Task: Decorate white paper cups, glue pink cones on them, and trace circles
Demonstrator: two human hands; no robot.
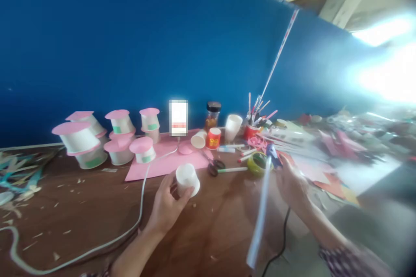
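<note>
Near the middle of the table, my left hand (170, 201) is closed around a small white paper cup (186, 175), with its thumb on the near side. My right hand (290, 179), blurred, grips a blue glue gun (272, 152) to the right of a yellow-green tape roll (256, 163). From the gun's back a long, pale glue stick (260, 220) slants down toward me. A black cord (285, 236) hangs below that hand. Beyond the cup lies a pink sheet (139, 173), with black-handled scissors (216, 167) at its right edge.
Several white cups with pink discs (78, 138) stand at left, some stacked. A white cable (142, 199) crosses the table. Behind are a black-lidded jar (212, 114), a red cup (213, 138) and a red pen holder (251, 132). Paper scraps (19, 177) lie far left; coloured sheets (334, 184) right.
</note>
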